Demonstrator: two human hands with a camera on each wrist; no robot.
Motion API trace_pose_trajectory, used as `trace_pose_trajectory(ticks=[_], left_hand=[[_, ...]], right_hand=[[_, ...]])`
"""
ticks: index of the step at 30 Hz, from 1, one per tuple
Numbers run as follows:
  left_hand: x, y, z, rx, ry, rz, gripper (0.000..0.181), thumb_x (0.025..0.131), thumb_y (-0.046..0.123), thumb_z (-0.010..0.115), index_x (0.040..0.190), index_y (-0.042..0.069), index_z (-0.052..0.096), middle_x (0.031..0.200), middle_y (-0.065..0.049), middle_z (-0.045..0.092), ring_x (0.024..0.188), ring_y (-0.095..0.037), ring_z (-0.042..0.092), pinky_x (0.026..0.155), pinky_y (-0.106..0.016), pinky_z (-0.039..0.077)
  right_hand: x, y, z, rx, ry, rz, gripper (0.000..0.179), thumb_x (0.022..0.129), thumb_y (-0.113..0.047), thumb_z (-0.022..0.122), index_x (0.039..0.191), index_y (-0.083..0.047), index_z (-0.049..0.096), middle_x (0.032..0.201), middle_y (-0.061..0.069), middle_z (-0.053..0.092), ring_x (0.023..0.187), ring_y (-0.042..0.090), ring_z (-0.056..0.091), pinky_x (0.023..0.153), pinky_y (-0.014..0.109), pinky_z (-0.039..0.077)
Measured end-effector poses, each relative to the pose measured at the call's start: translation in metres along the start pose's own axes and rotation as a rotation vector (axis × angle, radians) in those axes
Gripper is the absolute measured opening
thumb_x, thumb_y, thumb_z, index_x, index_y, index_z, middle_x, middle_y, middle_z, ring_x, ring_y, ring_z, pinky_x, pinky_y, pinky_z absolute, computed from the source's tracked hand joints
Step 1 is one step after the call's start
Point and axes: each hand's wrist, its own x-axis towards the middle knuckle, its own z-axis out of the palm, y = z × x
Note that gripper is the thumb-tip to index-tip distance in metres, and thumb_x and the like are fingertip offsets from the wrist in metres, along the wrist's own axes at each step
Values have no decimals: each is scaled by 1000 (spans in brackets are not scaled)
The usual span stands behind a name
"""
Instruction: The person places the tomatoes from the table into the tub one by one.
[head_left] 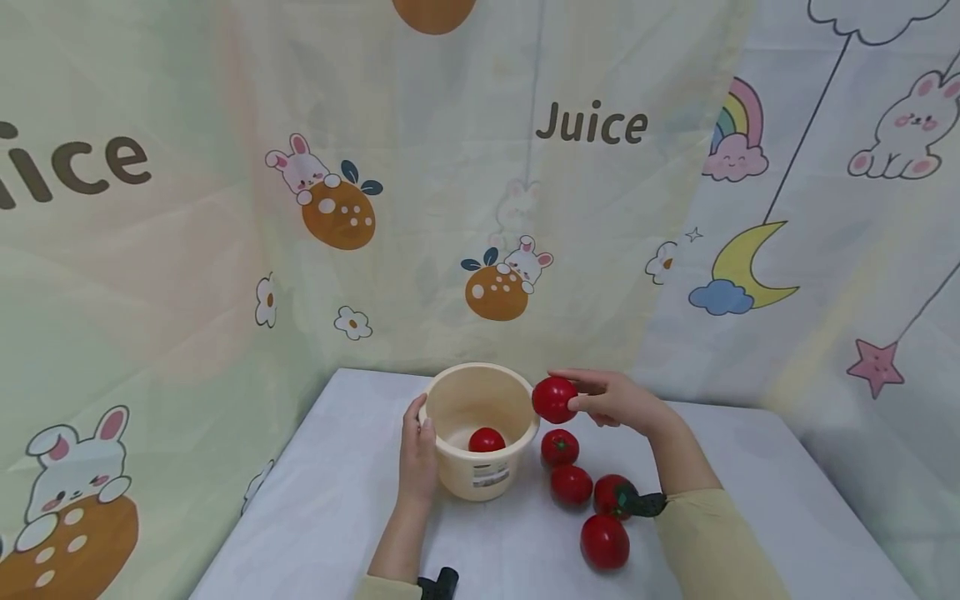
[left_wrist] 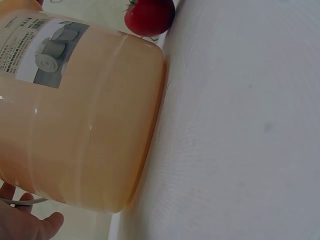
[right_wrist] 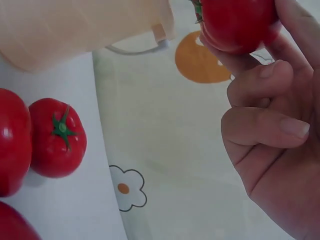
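Note:
A cream plastic bucket (head_left: 480,475) stands upright on the table, with one red tomato (head_left: 487,440) lying inside it. My left hand (head_left: 417,454) grips the bucket's left side near the rim; in the left wrist view its fingers (left_wrist: 50,225) show beside the thin wire handle. Just right of the rim, my right hand (head_left: 618,402) pinches another tomato (head_left: 554,400) between thumb and fingers, raised above the table. In the right wrist view that held tomato (right_wrist: 240,22) shows a bit of green stem, while the other fingers curl loosely below it.
Several more tomatoes lie right of the bucket: one (head_left: 559,448) behind, one (head_left: 572,485) in the middle, one (head_left: 605,542) in front, and one (head_left: 611,492) partly covered by the right wrist strap (head_left: 645,504). A printed curtain (head_left: 420,333) hangs behind the white table (head_left: 300,533).

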Motion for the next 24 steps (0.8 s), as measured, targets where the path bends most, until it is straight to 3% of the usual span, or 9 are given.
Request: trace_pose_trajectory(ticks=[7, 13, 17, 22, 24], left_hand=[[0, 0, 0, 12, 7, 4, 39, 96, 39, 34, 135, 42, 33, 141, 7, 38, 125, -20, 44, 103, -48, 38], [1, 0, 0, 18, 22, 12, 39, 95, 43, 34, 134, 43, 34, 140, 6, 39, 124, -21, 45, 101, -50, 39], [0, 1, 1, 11, 13, 3, 39, 95, 45, 33, 134, 42, 33, 141, 6, 38, 124, -21, 45, 101, -51, 39], [-1, 3, 1, 6, 3, -16, 40, 95, 44, 33, 135, 42, 32, 141, 7, 38, 123, -22, 45, 99, -51, 41], [-1, 3, 1, 9, 10, -23, 39, 95, 44, 33, 134, 43, 32, 140, 8, 39, 123, -22, 46, 98, -51, 42]], right_hand=[[16, -19, 11, -56, -121, -14, 59, 69, -48, 73, 124, -43, 52, 106, 0, 62, 55, 22, 50, 48, 27, 45], [32, -34, 19, -81, -264, -27, 54, 75, -46, 69, 126, -41, 51, 81, 11, 60, 48, 19, 44, 43, 23, 39], [41, -41, 26, -119, -295, -20, 49, 77, -45, 67, 123, -44, 53, 73, 11, 56, 48, 18, 44, 42, 23, 38], [47, -52, 38, -179, -330, 6, 44, 77, -42, 68, 119, -45, 55, 91, 3, 64, 50, 17, 47, 43, 22, 39], [49, -58, 43, -193, -346, 10, 43, 78, -41, 67, 119, -44, 56, 97, 5, 64, 51, 17, 47, 44, 21, 39]])
